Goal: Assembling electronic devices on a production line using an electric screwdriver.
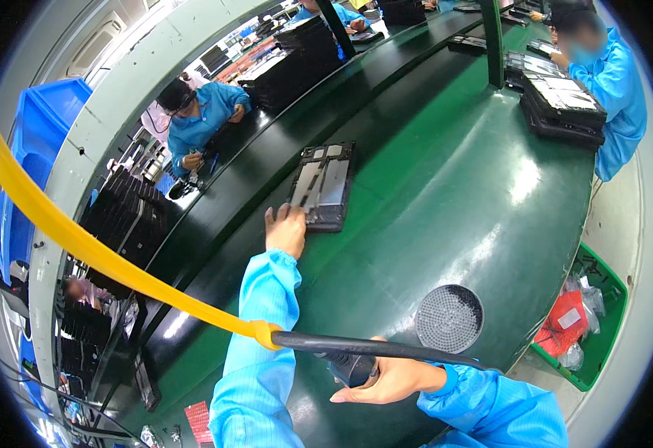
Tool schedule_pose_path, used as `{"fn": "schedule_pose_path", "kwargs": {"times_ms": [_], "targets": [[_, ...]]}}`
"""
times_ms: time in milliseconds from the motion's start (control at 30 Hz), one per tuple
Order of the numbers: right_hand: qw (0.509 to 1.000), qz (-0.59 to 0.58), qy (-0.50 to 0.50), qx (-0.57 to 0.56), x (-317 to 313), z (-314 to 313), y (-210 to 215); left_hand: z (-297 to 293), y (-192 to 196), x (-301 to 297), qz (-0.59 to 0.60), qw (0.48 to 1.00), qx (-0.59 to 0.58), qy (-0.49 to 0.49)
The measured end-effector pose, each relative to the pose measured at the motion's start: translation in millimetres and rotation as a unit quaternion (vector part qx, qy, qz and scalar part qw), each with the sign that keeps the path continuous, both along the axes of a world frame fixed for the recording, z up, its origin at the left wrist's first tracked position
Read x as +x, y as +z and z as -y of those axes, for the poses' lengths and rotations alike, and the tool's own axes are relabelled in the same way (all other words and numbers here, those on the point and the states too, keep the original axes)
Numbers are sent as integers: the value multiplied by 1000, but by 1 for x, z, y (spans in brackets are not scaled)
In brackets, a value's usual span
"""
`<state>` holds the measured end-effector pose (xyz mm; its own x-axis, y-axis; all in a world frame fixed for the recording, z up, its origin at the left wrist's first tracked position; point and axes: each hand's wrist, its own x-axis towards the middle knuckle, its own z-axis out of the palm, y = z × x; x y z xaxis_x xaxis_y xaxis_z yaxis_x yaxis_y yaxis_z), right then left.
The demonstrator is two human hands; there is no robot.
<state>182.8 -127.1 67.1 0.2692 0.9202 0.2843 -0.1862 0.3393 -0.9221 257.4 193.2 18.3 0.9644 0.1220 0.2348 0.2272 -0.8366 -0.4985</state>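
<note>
Left hand (287, 230), fingers curled, resting on the near edge of a dark flat panel (322, 186) at frame centre, half on the black belt (229, 216). Right hand (390, 379), lower centre, closed around a black tool (356, 368) trailing a yellow hose (80, 243). Risk: hose crossing the left forearm, likely to snag. Open green surface (476, 201) to the right; round grille (449, 319) near its edge.
</note>
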Motion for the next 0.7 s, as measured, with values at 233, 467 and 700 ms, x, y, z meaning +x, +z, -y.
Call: {"fn": "schedule_pose_path", "kwargs": {"times_ms": [233,467,700], "targets": [[1000,11,2,-16,4,2,-2,-14,7,10,-90,993,-73,5],[999,-2,-34,42,2,4,-5,9,25,-17,175,976,-129,-30],[998,-18,-62,-17,8,13,-13,88,30,-123,162,952,-173,-195]]}}
